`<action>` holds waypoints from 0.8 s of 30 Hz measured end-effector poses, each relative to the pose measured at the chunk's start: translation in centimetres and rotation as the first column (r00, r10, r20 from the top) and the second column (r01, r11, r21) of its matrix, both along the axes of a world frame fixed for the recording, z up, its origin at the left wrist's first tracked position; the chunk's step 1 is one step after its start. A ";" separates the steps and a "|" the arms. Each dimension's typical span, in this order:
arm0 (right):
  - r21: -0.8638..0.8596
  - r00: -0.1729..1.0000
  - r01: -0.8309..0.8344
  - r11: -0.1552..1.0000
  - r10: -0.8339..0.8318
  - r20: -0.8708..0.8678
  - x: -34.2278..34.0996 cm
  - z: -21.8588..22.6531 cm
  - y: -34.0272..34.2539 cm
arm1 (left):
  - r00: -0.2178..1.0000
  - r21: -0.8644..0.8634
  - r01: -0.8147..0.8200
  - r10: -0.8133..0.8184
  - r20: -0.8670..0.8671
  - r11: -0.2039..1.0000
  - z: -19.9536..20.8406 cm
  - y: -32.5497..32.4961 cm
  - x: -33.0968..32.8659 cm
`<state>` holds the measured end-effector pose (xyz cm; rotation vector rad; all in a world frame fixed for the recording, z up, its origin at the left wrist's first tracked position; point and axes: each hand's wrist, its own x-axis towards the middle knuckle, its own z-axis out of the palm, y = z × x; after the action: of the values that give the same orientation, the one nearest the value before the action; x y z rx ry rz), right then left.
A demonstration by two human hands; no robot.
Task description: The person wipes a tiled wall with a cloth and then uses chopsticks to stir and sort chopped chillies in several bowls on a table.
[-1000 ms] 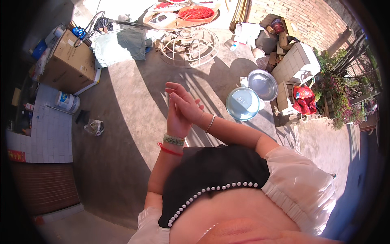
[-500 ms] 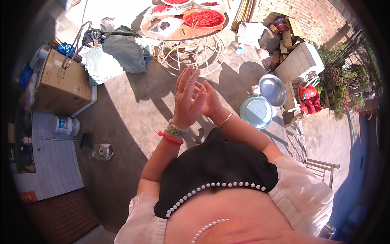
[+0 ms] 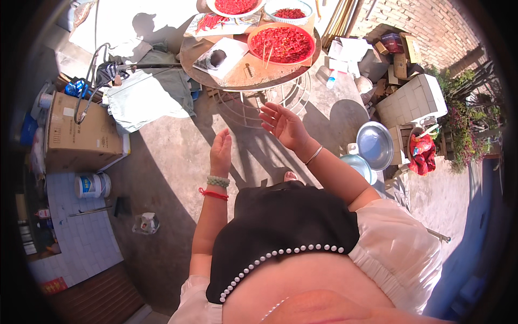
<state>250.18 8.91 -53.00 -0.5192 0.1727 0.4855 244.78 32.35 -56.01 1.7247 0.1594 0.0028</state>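
Note:
My left hand [image 3: 220,154] is raised in the air with its fingers stretched out, wearing a bead bracelet and a red cord at the wrist. Higher up and to the right, my right hand [image 3: 284,126] has its fingers stretched and holds nothing; a silver bangle circles that wrist. The hands are apart. Beyond them stands a round table [image 3: 237,81], nearest to my right hand. On it sits a red basin of red chili peppers [image 3: 281,45] with chopsticks leaning in it. A white sheet with a dark round thing [image 3: 218,58] lies beside the basin.
More red peppers fill a white bowl [image 3: 233,6] and a white basket [image 3: 291,12]. A metal basin [image 3: 376,146] and a pale blue basin [image 3: 358,163] stand at right. At left are a cardboard box [image 3: 83,127], a white bucket [image 3: 89,186] and a plastic bag [image 3: 145,223] on the floor.
My hands, close together before, have moved apart: the left lower and leftward, the right to the right. The table appears nearer, and a foot now shows below.

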 end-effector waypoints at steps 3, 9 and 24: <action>-0.121 0.993 0.054 0.991 -0.066 -0.098 5.1 -3.5 0.4 | 0.981 -0.209 -0.045 0.005 -0.192 0.977 1.4 -0.5 2.9; -0.242 0.952 0.123 0.962 -0.184 -0.246 11.8 -7.6 2.8 | 0.964 -0.292 0.050 -0.123 -0.236 0.955 1.0 2.2 12.8; -0.424 0.677 0.356 0.833 -0.543 -0.497 25.9 -16.8 5.2 | 0.892 -0.376 0.226 -0.346 -0.291 0.899 2.1 5.0 33.4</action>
<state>276.03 14.12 -69.77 -0.5744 0.9923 0.1057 278.20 37.38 -53.94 1.3801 0.1531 -0.5330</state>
